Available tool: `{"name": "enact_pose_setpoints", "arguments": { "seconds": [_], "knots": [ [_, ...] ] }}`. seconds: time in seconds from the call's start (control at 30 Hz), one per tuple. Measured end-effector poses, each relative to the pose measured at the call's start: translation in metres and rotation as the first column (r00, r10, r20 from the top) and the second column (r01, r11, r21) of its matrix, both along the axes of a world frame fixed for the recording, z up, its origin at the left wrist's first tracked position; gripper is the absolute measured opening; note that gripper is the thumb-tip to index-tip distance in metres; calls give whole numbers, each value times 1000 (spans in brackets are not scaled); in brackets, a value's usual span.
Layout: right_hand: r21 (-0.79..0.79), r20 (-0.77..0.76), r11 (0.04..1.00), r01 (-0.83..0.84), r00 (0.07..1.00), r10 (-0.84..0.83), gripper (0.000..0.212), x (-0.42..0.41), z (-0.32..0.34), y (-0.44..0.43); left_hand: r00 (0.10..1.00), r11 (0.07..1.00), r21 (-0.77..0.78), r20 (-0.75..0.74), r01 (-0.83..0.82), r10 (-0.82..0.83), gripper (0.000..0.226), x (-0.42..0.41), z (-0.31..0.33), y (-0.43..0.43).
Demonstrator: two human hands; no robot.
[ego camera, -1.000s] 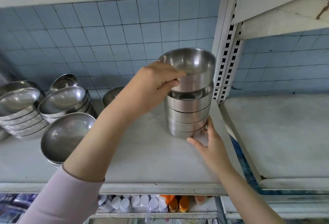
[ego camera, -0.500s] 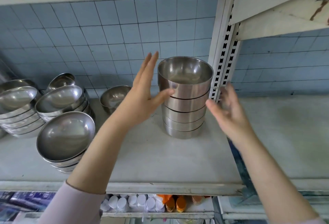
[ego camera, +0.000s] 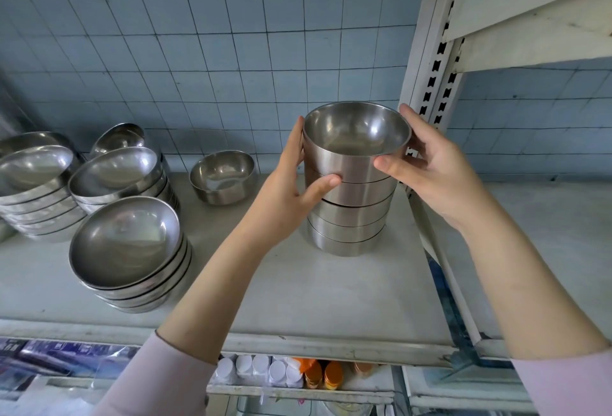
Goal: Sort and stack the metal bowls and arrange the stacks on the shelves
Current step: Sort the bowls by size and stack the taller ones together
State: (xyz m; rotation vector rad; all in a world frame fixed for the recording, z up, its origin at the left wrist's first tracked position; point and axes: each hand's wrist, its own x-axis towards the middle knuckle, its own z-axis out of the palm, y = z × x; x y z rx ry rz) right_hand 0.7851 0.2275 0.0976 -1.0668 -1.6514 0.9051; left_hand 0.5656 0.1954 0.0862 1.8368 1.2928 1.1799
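two hands on a stack of straight-sided steel bowls [ego camera: 351,217]
left hand [ego camera: 288,190] and right hand [ego camera: 430,170] clasp the top bowl [ego camera: 356,164] from opposite sides, thumbs in front; stack stands on the pale shelf [ego camera: 298,283], right end, beside the slotted white upright [ego camera: 430,68].

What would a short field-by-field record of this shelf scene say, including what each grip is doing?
Place: shelf against a blue tiled wall
Left grip: holds the tall bowl stack near its top, thumb in front
Right grip: holds the top bowl of that stack, thumb in front
Stack: standing on the shelf
Left of it: single bowl, then stacks of wide bowls
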Motion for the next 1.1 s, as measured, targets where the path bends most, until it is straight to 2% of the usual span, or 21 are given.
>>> {"name": "enact_pose_setpoints", "arguments": {
  "seconds": [0.1,0.17,0.23,0.33,0.5,0.67,0.8,0.97,1.1],
  "knots": [
    [-19,-14,999,-41,999,41,126,0,-1,2,996,999,-39,82,29,-25,103,0,-7,-1],
    [-64,-70,995,-76,995,72,128,3,-12,1,987,990,-137,161,21,2,113,3,-24,-4],
    [-121,-98,991,-64,994,52,119,7,-38,-5,979,963,-265,178,-45,95,117,6,-53,-12],
    [-168,-91,983,-77,994,62,106,6,-77,-13,976,924,-375,164,-70,140,107,12,-91,-22],
    [-171,-31,985,-36,999,32,98,3,-90,-3,976,924,-372,157,-83,151,96,21,-102,-7],
    [-178,0,983,-39,999,39,91,9,-87,35,980,913,-393,108,-112,167,99,25,-103,34],
    [-203,32,978,-43,998,51,103,10,-82,66,981,912,-388,76,-136,179,96,29,-99,64],
    [-212,39,975,-73,996,83,98,11,-80,95,981,908,-383,18,-170,191,98,33,-91,84],
    [-208,40,974,-94,994,105,104,14,-82,102,977,906,-374,-11,-201,213,100,34,-95,88]
  ]
}}
